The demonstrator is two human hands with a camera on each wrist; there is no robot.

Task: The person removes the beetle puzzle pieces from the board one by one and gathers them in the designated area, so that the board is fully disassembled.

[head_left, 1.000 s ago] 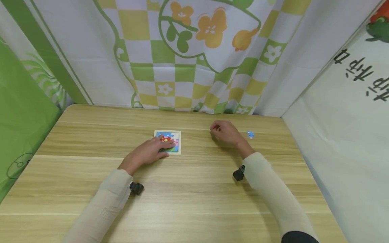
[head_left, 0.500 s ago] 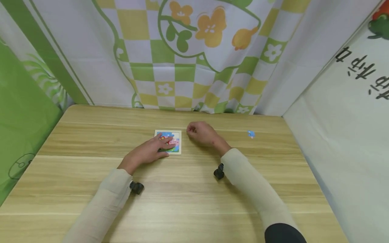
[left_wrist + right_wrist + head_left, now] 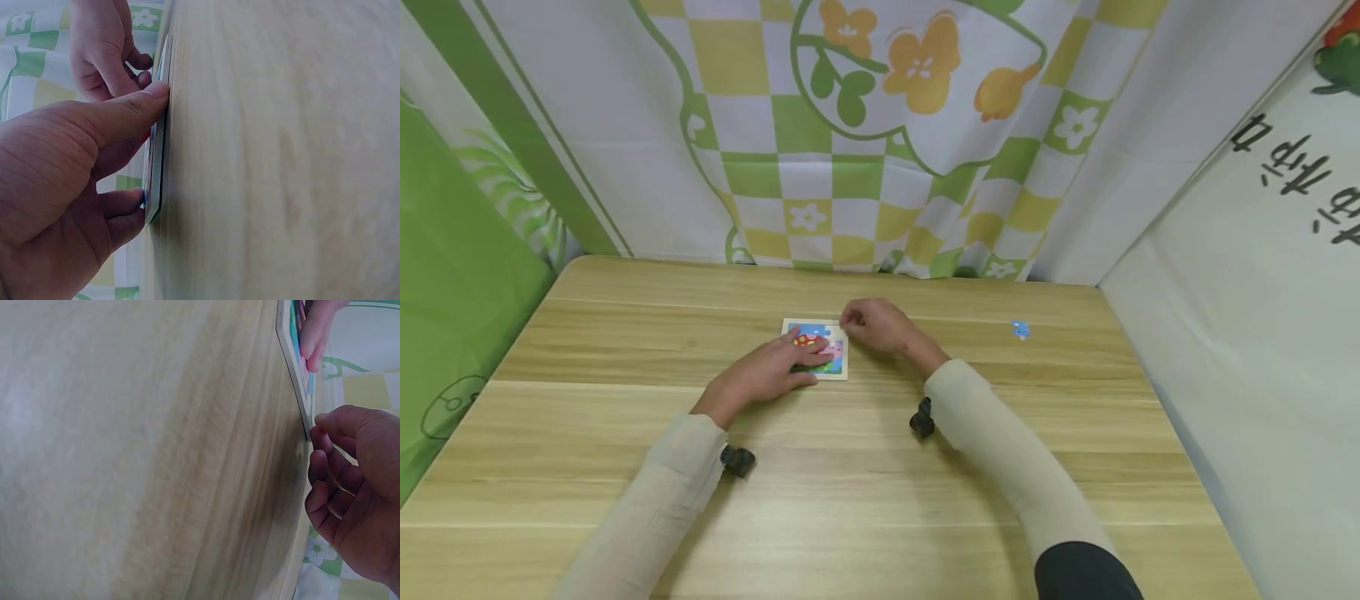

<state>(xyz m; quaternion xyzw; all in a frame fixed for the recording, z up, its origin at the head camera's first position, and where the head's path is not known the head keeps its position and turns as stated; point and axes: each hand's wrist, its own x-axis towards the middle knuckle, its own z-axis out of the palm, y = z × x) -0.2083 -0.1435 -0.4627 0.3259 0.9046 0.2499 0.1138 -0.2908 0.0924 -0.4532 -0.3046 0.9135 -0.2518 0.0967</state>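
L hand [image 3: 763,371] rests on puzzle board [image 3: 837,367], fingers spread over top face, thumb at near edge; board lies flat on bench [image 3: 850,492]. R hand [image 3: 877,323] is at board's far R corner, fingers curled w/ thumb & index tips together; cannot tell if anything is held betw. them. Loose blue pc [image 3: 1020,330] lies on bench, well to R.
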